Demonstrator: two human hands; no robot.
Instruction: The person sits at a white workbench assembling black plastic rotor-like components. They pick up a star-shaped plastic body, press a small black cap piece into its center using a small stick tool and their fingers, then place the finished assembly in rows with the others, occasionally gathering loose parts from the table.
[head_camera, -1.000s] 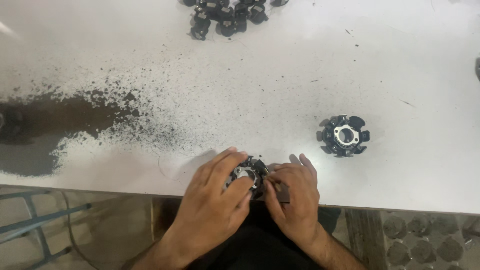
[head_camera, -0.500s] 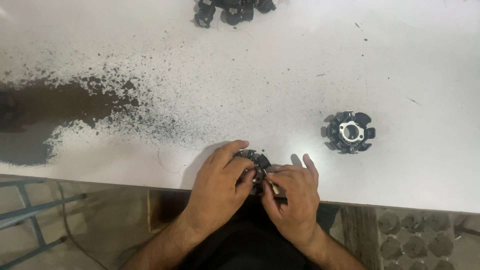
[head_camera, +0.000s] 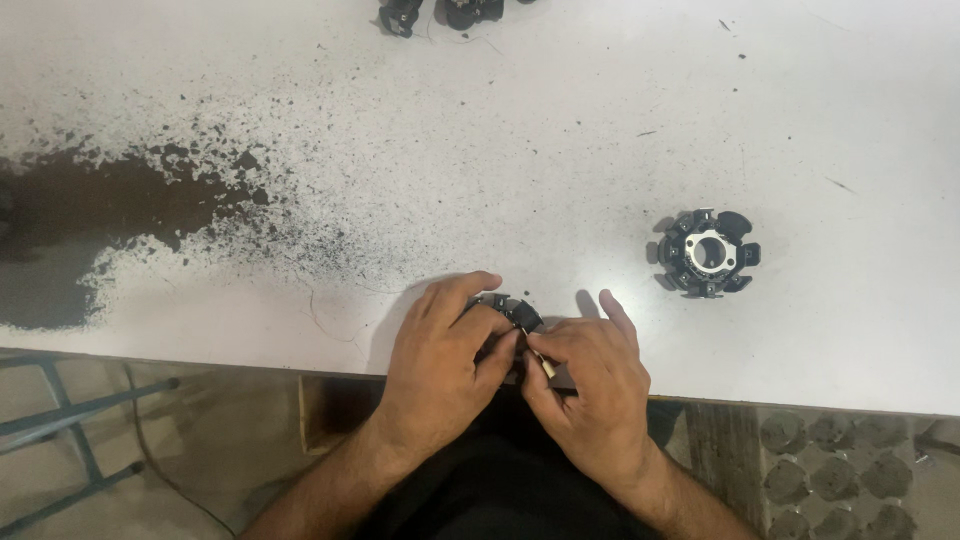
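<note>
Here your left hand (head_camera: 445, 355) and right hand (head_camera: 590, 385) both grip one black ring part (head_camera: 512, 312) mid-work; a second ring part (head_camera: 707, 253) sits apart, seemingly finished.

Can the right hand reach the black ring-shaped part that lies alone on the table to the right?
Probably yes: the table between the right hand and the ring-shaped part is bare, but that hand is now busy on another black part.

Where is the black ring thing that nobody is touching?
In the head view, the black ring part lies alone on the white table, to the right, a little above and right of the right hand.
</note>
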